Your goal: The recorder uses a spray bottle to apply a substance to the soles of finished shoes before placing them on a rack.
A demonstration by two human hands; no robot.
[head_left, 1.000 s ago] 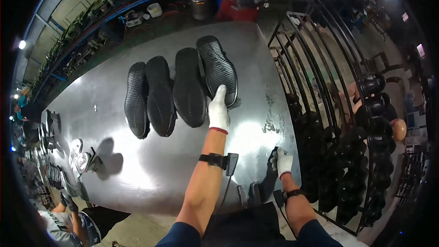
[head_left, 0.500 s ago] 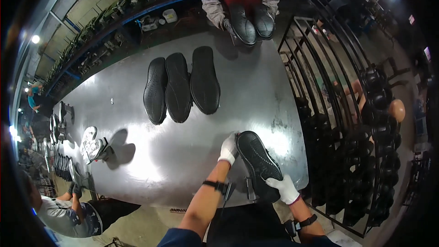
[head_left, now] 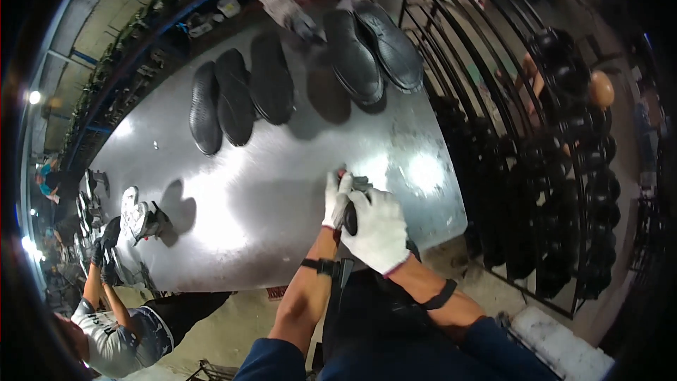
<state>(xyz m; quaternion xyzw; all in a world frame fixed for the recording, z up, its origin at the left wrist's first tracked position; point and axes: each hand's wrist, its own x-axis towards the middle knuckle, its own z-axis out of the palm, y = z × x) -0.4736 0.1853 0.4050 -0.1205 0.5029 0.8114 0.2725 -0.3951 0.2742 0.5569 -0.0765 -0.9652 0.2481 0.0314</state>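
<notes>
Both hands wear white gloves and meet over the near right part of the metal table (head_left: 289, 240). My left hand (head_left: 337, 201) has its fingers curled round a black shoe sole (head_left: 350, 219). My right hand (head_left: 381, 233) closes on it from the other side. Only a dark rounded bit of the sole shows between the hands; the rest is hidden. Just beyond the fingers, a small grey metal piece (head_left: 361, 183) peeks out. Farther off, three black soles (head_left: 235, 99) lie side by side. To their right is a pair of larger-looking black soles (head_left: 352, 60).
Across the table, a person's gloved hand (head_left: 303, 28) is beside the pair. A black metal rack (head_left: 508, 134) holding dark rounded items stands along the right. Silvery metal parts (head_left: 137, 215) sit at the left, where another person (head_left: 123, 328) works. A white block (head_left: 557, 339) lies lower right.
The sole I hold has swung from plain view to mostly hidden, my right hand moving up and left to my left hand. The person opposite has brought the pair of soles to the table.
</notes>
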